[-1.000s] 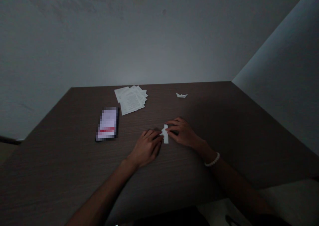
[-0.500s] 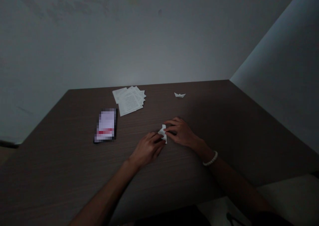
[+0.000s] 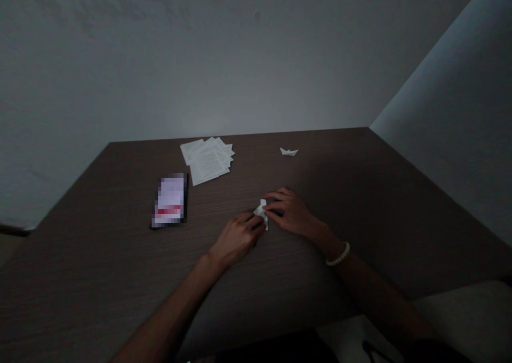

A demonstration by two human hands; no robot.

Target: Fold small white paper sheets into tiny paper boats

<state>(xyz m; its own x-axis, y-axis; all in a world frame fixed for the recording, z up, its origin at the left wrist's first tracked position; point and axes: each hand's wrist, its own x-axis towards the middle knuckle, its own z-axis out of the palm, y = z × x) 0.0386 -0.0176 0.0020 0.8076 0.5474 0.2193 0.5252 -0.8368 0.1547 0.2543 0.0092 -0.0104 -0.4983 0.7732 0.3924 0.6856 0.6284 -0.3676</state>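
A small folded piece of white paper [image 3: 261, 209] lies on the dark wooden table, between my two hands. My left hand [image 3: 240, 235] has its fingers closed on the paper's lower left part and covers some of it. From the right, my right hand [image 3: 290, 211] grips the paper's right edge with thumb and fingertips; a pale beaded bracelet [image 3: 339, 255] circles that wrist. Exactly how the paper is folded under the fingers is hard to make out. Farther back on the table stands a small white paper boat [image 3: 288, 152], apart from both hands.
Several printed paper sheets [image 3: 208, 160] lie fanned in a loose pile at the back left. Nearer, to the left of my hands, rests a phone [image 3: 170, 202] with a blurred lit screen. A grey wall [image 3: 240, 58] rises behind the table [image 3: 100, 256].
The fingers of my left hand have curled in a little more on the folded paper. My right hand and the paper stay nearly where they were.
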